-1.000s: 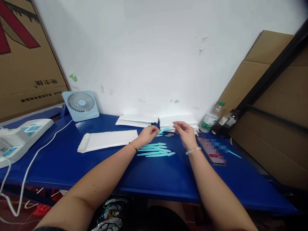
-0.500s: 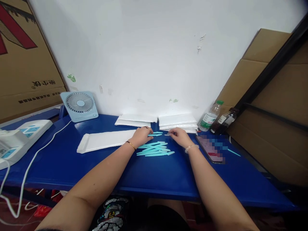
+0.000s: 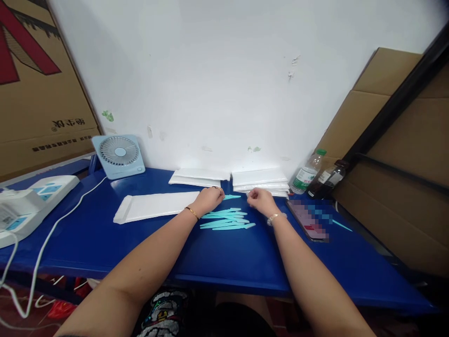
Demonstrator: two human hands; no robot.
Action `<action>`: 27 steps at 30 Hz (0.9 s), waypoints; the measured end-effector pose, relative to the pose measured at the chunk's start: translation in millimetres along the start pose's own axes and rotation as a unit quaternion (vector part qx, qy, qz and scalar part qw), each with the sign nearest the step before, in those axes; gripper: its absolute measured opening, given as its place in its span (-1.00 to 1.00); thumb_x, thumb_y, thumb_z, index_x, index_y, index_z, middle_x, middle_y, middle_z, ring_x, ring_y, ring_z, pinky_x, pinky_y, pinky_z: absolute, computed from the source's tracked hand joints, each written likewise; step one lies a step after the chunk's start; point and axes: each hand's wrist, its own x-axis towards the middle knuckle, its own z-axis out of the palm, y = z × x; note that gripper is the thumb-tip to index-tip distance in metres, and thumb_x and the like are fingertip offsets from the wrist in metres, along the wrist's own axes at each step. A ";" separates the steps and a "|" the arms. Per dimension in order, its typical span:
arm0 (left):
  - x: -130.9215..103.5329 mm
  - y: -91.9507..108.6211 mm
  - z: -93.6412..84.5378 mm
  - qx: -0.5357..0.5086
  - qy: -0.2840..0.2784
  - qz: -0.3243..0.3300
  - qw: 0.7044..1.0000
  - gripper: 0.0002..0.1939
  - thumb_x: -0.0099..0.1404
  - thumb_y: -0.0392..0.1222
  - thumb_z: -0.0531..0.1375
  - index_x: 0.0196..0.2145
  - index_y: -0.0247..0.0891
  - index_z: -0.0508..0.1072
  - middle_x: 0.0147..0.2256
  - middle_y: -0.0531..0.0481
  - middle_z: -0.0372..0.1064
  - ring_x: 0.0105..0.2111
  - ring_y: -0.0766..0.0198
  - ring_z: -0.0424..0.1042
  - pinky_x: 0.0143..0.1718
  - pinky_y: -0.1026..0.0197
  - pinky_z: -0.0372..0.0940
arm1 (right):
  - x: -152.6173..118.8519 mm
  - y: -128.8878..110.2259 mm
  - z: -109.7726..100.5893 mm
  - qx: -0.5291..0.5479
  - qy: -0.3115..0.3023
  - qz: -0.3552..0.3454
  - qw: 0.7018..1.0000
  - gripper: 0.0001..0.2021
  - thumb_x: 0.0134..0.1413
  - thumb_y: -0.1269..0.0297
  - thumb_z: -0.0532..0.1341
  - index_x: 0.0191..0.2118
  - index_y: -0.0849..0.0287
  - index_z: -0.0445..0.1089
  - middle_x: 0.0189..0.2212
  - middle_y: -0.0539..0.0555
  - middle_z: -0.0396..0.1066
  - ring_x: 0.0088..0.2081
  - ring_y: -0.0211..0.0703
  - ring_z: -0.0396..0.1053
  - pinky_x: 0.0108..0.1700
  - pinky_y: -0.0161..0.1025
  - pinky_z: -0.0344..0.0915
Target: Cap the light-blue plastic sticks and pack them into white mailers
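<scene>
My left hand [image 3: 209, 199] is closed on a turquoise stick [image 3: 232, 197] that points right from its fingertips. Below it, several turquoise sticks with pale blade-like ends [image 3: 226, 220] lie in a loose pile on the blue table [image 3: 231, 257]. My right hand [image 3: 259, 200] is closed a little to the right, fingers pinched; anything between them is too small to make out. A long white padded envelope [image 3: 157, 206] lies flat at the left, its right end partly behind my left hand.
White envelopes lie in two stacks by the wall, left [image 3: 199, 177] and right [image 3: 259, 179]. A fan [image 3: 120, 152] and a power strip [image 3: 45, 194] are at left; bottles [image 3: 306, 175] and a phone [image 3: 307, 220] at right.
The turquoise stick at my left fingertips reaches further right. The small clear piece seen at my right fingertips no longer shows. The view has shifted slightly.
</scene>
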 end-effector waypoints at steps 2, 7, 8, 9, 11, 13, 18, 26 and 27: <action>0.1 1.1 0.7 -0.075 0.003 -0.024 0.997 -0.75 0.27 -0.15 -0.02 -0.33 -0.24 0.43 -0.33 -0.04 0.45 -0.38 0.25 0.39 -0.41 0.27 0.17 | -0.3 1.0 -5.8 0.184 0.033 0.012 0.982 -0.80 -0.19 0.33 0.19 -0.32 0.19 0.34 -0.61 -0.07 0.33 -0.55 -0.22 0.37 -0.50 -0.32 0.25; 1.3 4.0 3.2 -0.187 -0.007 -0.056 0.981 -0.73 0.24 -0.04 0.01 -0.35 -0.25 0.41 -0.49 0.03 0.35 -0.49 0.29 0.30 -0.49 0.29 0.12 | -3.6 -13.8 -9.9 0.377 0.062 -0.010 0.924 -0.70 -0.18 0.25 0.26 -0.23 0.17 0.32 -0.57 -0.09 0.32 -0.54 -0.27 0.37 -0.59 -0.40 0.20; 1.4 4.5 3.1 -0.200 -0.008 -0.061 0.978 -0.72 0.24 -0.03 0.01 -0.36 -0.25 0.41 -0.51 0.04 0.33 -0.51 0.31 0.27 -0.51 0.29 0.11 | -4.4 -16.9 -8.9 0.381 0.067 -0.009 0.922 -0.71 -0.17 0.23 0.27 -0.25 0.17 0.32 -0.57 -0.08 0.32 -0.55 -0.28 0.37 -0.62 -0.42 0.17; 1.4 4.8 2.7 -0.211 -0.009 -0.065 0.975 -0.72 0.23 -0.02 0.01 -0.37 -0.25 0.40 -0.52 0.05 0.31 -0.53 0.32 0.25 -0.52 0.30 0.09 | -5.1 -19.5 -7.8 0.382 0.074 -0.009 0.921 -0.71 -0.17 0.22 0.28 -0.26 0.17 0.31 -0.58 -0.09 0.32 -0.56 -0.28 0.36 -0.64 -0.43 0.14; 1.3 5.6 1.1 -0.227 -0.009 -0.070 0.971 -0.71 0.23 -0.01 0.02 -0.37 -0.26 0.40 -0.53 0.06 0.27 -0.55 0.34 0.21 -0.54 0.30 0.06 | -6.2 -22.3 -5.4 0.379 0.081 -0.014 0.922 -0.71 -0.17 0.21 0.30 -0.27 0.17 0.30 -0.59 -0.09 0.33 -0.57 -0.29 0.35 -0.66 -0.44 0.12; 1.0 6.6 -1.1 -0.238 -0.010 -0.070 0.969 -0.70 0.23 0.00 0.02 -0.37 -0.26 0.40 -0.54 0.07 0.25 -0.55 0.35 0.18 -0.55 0.31 0.04 | -6.7 -22.7 -3.8 0.379 0.082 -0.021 0.922 -0.72 -0.15 0.20 0.30 -0.28 0.17 0.30 -0.58 -0.09 0.33 -0.57 -0.30 0.35 -0.65 -0.44 0.13; 0.8 9.1 -5.6 -0.242 -0.013 -0.081 0.967 -0.69 0.22 0.02 0.03 -0.36 -0.27 0.42 -0.55 0.07 0.23 -0.56 0.34 0.17 -0.55 0.30 0.04 | -6.2 -21.4 -3.8 0.389 0.114 -0.017 0.914 -0.72 -0.15 0.18 0.30 -0.29 0.15 0.28 -0.56 -0.08 0.36 -0.59 -0.31 0.33 -0.66 -0.43 0.13; 2.5 8.3 -2.4 -0.245 -0.012 -0.064 0.967 -0.66 0.23 0.05 0.02 -0.35 -0.27 0.42 -0.57 0.09 0.23 -0.57 0.36 0.17 -0.55 0.31 0.03 | -12.8 -31.9 3.2 0.358 0.044 -0.021 0.933 -0.71 -0.15 0.12 0.30 -0.35 0.17 0.30 -0.64 -0.07 0.34 -0.60 -0.27 0.33 -0.64 -0.41 0.13; 2.4 8.1 -2.1 -0.241 -0.017 -0.059 0.969 -0.66 0.23 0.05 0.02 -0.35 -0.27 0.42 -0.57 0.09 0.24 -0.57 0.35 0.18 -0.55 0.30 0.04 | -12.8 -31.3 3.0 0.347 0.024 -0.021 0.937 -0.71 -0.15 0.10 0.30 -0.36 0.17 0.31 -0.65 -0.06 0.34 -0.60 -0.26 0.34 -0.63 -0.40 0.14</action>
